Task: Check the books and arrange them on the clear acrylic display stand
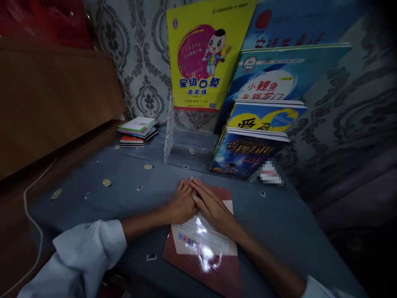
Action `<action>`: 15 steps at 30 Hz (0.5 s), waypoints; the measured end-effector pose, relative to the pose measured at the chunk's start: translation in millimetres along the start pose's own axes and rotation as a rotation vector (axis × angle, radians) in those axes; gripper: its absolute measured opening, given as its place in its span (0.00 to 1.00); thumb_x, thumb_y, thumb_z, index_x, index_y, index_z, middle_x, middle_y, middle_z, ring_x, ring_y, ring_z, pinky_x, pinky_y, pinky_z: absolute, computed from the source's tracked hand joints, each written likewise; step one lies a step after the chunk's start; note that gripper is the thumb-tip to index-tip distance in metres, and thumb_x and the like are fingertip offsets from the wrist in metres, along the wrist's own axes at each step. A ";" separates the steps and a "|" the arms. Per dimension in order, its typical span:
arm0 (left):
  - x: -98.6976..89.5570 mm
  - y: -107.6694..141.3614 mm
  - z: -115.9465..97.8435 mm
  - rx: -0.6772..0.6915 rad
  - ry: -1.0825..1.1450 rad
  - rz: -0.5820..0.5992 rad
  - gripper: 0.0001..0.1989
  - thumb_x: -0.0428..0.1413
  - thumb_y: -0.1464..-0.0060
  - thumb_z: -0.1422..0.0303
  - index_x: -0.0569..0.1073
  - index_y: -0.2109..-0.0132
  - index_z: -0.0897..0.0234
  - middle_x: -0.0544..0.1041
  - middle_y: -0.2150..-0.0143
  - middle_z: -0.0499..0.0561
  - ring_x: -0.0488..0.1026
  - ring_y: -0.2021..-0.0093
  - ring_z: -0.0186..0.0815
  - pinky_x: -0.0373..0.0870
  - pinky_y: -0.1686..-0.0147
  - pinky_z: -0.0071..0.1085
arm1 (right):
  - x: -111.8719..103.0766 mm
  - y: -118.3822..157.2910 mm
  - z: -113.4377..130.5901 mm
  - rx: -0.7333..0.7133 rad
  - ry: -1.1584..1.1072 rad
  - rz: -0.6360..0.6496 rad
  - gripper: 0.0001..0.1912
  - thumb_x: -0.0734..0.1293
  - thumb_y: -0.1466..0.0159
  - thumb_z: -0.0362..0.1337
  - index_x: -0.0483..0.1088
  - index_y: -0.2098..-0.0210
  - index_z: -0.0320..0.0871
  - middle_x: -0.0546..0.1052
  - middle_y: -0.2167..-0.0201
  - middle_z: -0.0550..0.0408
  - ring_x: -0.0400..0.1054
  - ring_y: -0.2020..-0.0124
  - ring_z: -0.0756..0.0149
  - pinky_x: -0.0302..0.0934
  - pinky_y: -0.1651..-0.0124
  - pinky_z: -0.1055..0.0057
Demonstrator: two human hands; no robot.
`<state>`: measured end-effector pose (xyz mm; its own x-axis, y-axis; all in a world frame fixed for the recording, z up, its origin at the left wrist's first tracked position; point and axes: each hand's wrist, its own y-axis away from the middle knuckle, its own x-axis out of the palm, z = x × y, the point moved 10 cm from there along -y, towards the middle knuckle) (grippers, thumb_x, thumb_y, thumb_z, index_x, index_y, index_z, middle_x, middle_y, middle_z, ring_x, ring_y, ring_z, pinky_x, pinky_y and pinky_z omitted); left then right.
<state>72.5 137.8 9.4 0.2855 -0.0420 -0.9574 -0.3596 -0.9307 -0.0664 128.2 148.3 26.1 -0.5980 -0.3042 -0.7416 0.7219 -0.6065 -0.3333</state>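
The red-brown booklet [201, 244] lies on the blue-grey cloth [124, 207], below both hands, and its greater part extends from them toward the person. The left hand [183, 203] rests at its upper left edge; the right hand [211, 203] crosses its upper part, with the fingers rather straight, and meets the left fingers. Whether either hand grips the booklet, I cannot tell. Beyond them stands a transparent book rack [168, 138] with a yellow workbook [198, 62].
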 end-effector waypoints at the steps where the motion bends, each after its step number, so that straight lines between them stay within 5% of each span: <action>1: 0.0 0.4 0.1 -0.002 -0.001 -0.009 0.33 0.47 0.34 0.65 0.50 0.28 0.74 0.51 0.26 0.68 0.41 0.24 0.48 0.44 0.28 0.52 | 3.4 1.4 -5.6 0.025 0.012 0.024 0.30 0.53 0.25 0.48 0.50 0.27 0.46 0.55 0.27 0.46 0.48 0.27 0.56 0.51 0.28 0.49; 9: -2.5 3.0 1.8 -0.050 -0.102 -0.026 0.31 0.41 0.31 0.60 0.54 0.29 0.76 0.52 0.26 0.66 0.45 0.25 0.49 0.46 0.29 0.49 | -9.0 28.8 -43.1 0.101 0.318 -0.018 0.35 0.56 0.27 0.51 0.51 0.28 0.37 0.59 0.30 0.34 0.51 0.28 0.47 0.52 0.30 0.41; 15: -1.0 3.6 5.0 -0.043 -0.125 -0.076 0.30 0.39 0.30 0.59 0.55 0.29 0.73 0.54 0.26 0.66 0.46 0.25 0.49 0.48 0.29 0.53 | -25.3 40.9 -38.7 0.149 0.390 -0.024 0.32 0.57 0.27 0.48 0.53 0.29 0.38 0.61 0.31 0.35 0.51 0.28 0.50 0.49 0.29 0.42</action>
<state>66.5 136.3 8.7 0.1962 0.0719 -0.9779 -0.3021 -0.9443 -0.1301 186.3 159.6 8.8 -0.4171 -0.0051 -0.9088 0.6335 -0.7187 -0.2867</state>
